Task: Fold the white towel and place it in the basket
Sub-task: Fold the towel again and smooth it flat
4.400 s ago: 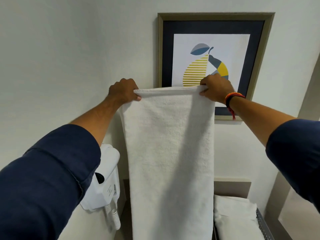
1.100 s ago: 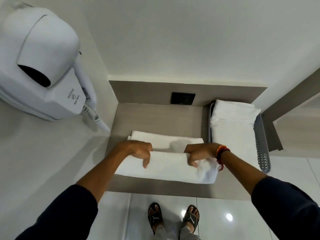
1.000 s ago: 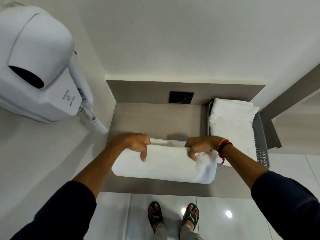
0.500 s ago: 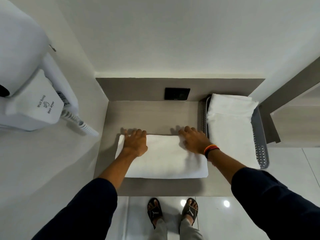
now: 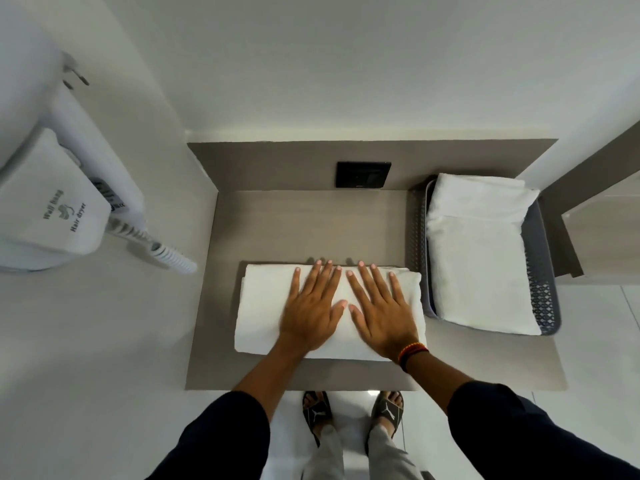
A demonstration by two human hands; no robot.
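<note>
The white towel [image 5: 263, 306] lies folded into a flat rectangle on the grey-brown shelf [image 5: 304, 223]. My left hand [image 5: 313, 306] and my right hand [image 5: 379, 308] rest flat on its middle, side by side, fingers spread and pointing away from me, holding nothing. The grey perforated basket [image 5: 542, 296] stands on the shelf just right of the towel, touching its right edge. Another folded white towel [image 5: 479, 258] fills the basket.
A white wall-mounted hair dryer [image 5: 52, 209] with a coiled cord [image 5: 166, 254] hangs on the left wall. A black socket plate [image 5: 363, 174] sits on the shelf's back panel. My sandalled feet [image 5: 353, 414] stand on the white tiled floor below the shelf edge.
The towel was held up, then laid on the shelf and folded over. Both hands have since slid from the towel's far corners to its middle, palms flat.
</note>
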